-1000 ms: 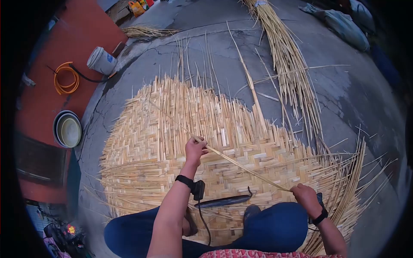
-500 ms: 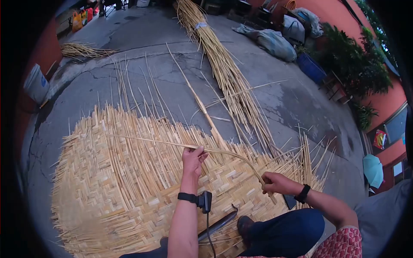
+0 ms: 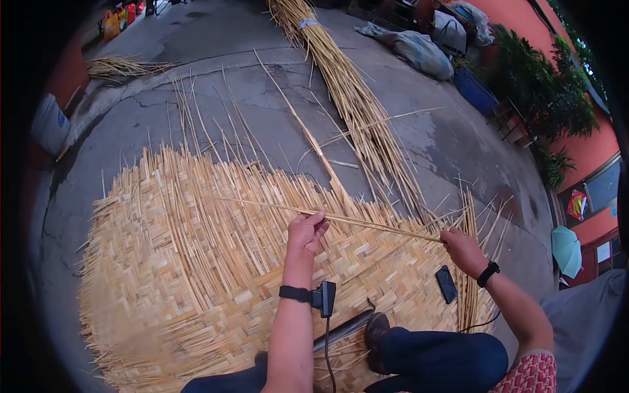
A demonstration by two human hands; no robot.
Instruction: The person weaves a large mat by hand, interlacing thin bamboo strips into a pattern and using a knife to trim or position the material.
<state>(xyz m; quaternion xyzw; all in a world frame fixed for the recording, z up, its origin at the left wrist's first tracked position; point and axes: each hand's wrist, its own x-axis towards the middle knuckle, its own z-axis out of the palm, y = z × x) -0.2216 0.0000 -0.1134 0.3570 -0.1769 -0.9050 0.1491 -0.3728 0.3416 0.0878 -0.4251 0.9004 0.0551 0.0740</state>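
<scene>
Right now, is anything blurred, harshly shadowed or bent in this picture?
Head view: soft light, no hard shadows visible on the mat; head view: a hazy patch over its lower left, while the left hand and right hand look fairly sharp; head view: wide-angle bending, the wall leaning at right, black rounding off the corners.

Room for a hand to pass lies over the left part of the mat [image 3: 141, 255]. A strip [image 3: 386, 226], spanning left hand [image 3: 306, 232] to right hand [image 3: 462, 250], bars the middle; phone [image 3: 447, 284] and shoe [image 3: 376, 335] obstruct the near side.
</scene>
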